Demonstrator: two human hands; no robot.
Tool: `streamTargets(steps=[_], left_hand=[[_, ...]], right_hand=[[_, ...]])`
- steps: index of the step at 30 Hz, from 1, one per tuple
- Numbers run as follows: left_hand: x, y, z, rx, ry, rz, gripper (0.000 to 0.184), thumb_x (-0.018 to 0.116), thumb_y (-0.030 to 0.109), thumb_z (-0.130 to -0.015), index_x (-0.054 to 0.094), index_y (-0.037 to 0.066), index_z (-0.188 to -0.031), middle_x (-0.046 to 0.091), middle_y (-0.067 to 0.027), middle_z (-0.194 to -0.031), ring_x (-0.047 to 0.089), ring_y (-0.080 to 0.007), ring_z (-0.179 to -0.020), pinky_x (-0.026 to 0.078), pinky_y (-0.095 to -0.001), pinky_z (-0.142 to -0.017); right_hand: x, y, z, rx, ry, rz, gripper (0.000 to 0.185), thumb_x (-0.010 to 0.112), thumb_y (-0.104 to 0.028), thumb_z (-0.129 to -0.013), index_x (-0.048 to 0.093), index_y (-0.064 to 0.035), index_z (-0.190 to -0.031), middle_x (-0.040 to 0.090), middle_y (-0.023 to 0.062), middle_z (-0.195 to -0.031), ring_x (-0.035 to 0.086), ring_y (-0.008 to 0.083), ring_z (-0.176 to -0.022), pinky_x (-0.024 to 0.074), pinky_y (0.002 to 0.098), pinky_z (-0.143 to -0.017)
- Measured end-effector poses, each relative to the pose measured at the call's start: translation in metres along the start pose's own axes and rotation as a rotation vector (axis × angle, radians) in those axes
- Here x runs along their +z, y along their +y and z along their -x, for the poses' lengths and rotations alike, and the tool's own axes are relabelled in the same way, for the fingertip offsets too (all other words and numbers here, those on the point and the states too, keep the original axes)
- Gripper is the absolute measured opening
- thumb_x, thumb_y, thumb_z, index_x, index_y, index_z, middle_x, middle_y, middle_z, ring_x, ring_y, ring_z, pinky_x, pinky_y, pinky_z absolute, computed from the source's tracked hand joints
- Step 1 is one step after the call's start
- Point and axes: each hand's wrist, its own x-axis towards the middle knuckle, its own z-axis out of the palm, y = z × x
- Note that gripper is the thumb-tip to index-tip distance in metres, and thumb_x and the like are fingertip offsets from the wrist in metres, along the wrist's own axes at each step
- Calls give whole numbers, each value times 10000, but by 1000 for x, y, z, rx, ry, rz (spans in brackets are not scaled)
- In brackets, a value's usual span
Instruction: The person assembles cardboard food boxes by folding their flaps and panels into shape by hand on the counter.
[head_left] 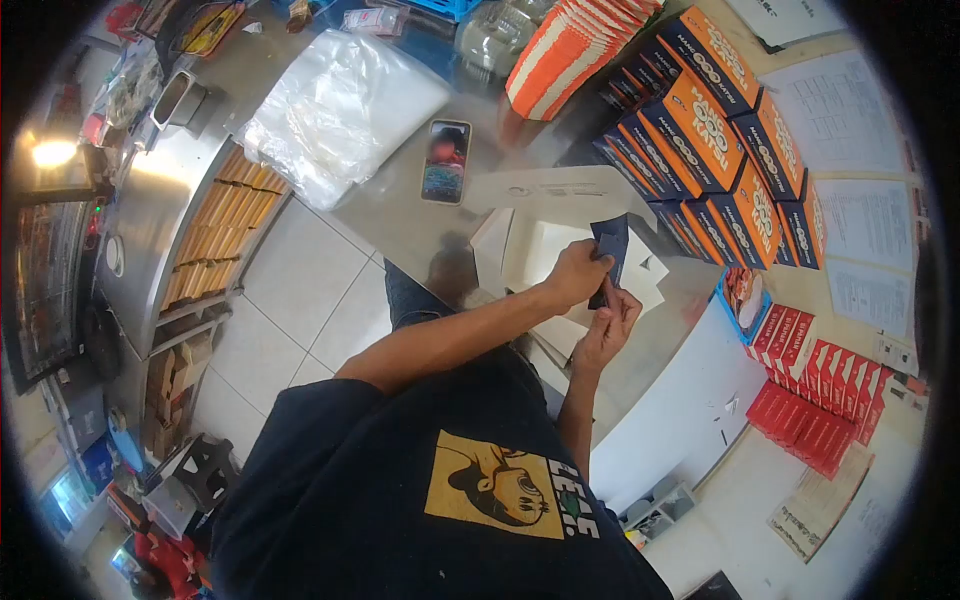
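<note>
Two bare hands we see close together, above a white carton (490,248) whose flaps stand apart. The left hand (578,273) is closed, and in its fingers it has a dark blue piece (613,236). The right hand (608,332) is half curled; its thumb and fingertips pinch the lower end of this same piece. If the piece is separate or is part of the carton, we cannot tell. It is over the right side of the carton, which sits on a steel table (385,200).

Beyond the left hand, a phone (446,162) with lit screen lies on the table, and just beside it we find a pile of clear plastic bags (345,110). Farther up is an orange and white striped stack (565,65). To the right we observe orange and dark blue boxes (705,130) in piles, then a small blue basket (741,318) and, near it, red boxes (815,385). Papers (830,110) hang on the wall behind.
</note>
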Motion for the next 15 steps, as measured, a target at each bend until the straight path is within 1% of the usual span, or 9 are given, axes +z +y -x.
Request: streamTargets(steps=[1, 3, 5, 8, 9, 11, 12, 14, 15], left_hand=[[-2, -3, -1, 37, -24, -35, 244, 617, 168, -982, 630, -53, -1081, 687, -147, -909, 666, -209, -791, 572, -353, -672], [1, -12, -1, -29, -28, 42, 224, 612, 172, -984, 638, -41, -1051, 684, -147, -903, 665, -207, -794, 569, -353, -667], [5, -19, -6, -139, -10, 162, 213, 621, 179, -978, 642, -32, -996, 680, -128, -888, 647, -197, -748, 569, -339, -664], [11, 1, 14, -202, 34, 279, 222, 626, 199, -978, 636, -15, -919, 669, -125, -837, 610, -183, -689, 537, -341, -634], [10, -1, 14, -202, 35, 277, 222, 626, 199, -978, 636, -15, -919, 669, -125, -837, 610, -183, -689, 537, -341, -634], [13, -6, 14, -7, 64, -77, 300, 625, 245, -970, 596, -18, -829, 673, -190, -738, 681, -234, -700, 540, -394, -618], [15, -5, 15, -8, 61, -76, 300, 625, 245, -970, 596, -18, -829, 673, -190, -738, 681, -234, -700, 540, -394, -618], [16, -3, 16, -8, 65, 9, 291, 623, 232, -987, 608, -7, -822, 634, -142, -716, 575, -181, -648, 463, -383, -580], [17, -8, 14, -10, 66, 9, 291, 623, 232, -987, 608, -7, -822, 634, -142, -716, 575, -181, -648, 463, -383, -580]], right_hand=[[2, 0, 1, 0, -2, 0, 525, 468, -387, -1064, 621, 41, -1329, 444, 140, -1200, 466, 265, -1165, 393, 390, -1015], [7, 1, 2, -14, -10, 164, 539, 445, -386, -1073, 562, 25, -1401, 437, 146, -1176, 470, 272, -1134, 394, 400, -1000], [9, -3, 2, 16, 28, 153, 541, 436, -378, -1075, 521, 13, -1439, 428, 150, -1178, 469, 280, -1119, 395, 402, -995], [9, 4, 2, 51, 51, 122, 572, 417, -391, -1077, 441, -13, -1505, 410, 158, -1199, 458, 293, -1104, 398, 407, -985], [9, 7, 1, 55, 43, 108, 596, 406, -412, -1077, 402, -26, -1532, 401, 163, -1218, 448, 297, -1106, 399, 409, -979], [6, 10, -1, 103, 5, 134, 601, 391, -422, -1079, 398, -31, -1535, 395, 164, -1230, 444, 300, -1106, 405, 415, -971], [4, 11, -1, 148, -36, 159, 607, 377, -433, -1080, 393, -36, -1539, 390, 165, -1242, 439, 303, -1107, 411, 420, -963], [5, 12, -1, 135, -54, 204, 605, 355, -436, -1085, 383, -46, -1547, 387, 170, -1251, 436, 305, -1122, 413, 420, -963], [6, 11, -1, 121, -72, 248, 603, 333, -439, -1090, 373, -56, -1554, 384, 175, -1260, 434, 308, -1137, 415, 420, -963]])
